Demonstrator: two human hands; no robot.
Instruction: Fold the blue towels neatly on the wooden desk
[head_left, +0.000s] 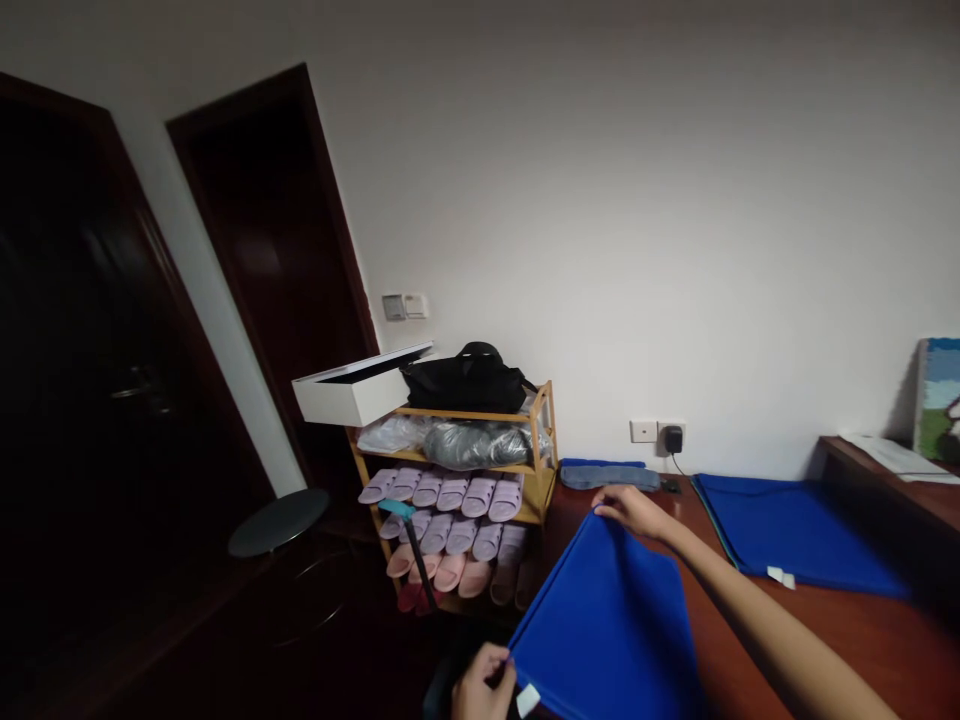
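Note:
A blue cloth [607, 620] with a white tag near its lower left corner hangs between my hands at the table's left edge. My left hand [484, 683] is closed on the lower left corner, beside the tag. Farther up, my right hand [630, 508] pinches the upper corner, its arm reaching in from the lower right. The cloth's left edge runs straight between the two grips, and its bottom leaves the picture. Another blue cloth [795, 530], folded flat and also tagged, lies on the reddish-brown table [840, 635] to the right.
Left of the table stands a wooden rack [551, 440] with several rows of slippers, a black bag [469, 382] and a white box [352, 395] on top. Folded grey-blue fabric [611, 478] lies by the wall near a plugged-in adapter [673, 438]. A round stool [279, 522] is farther left.

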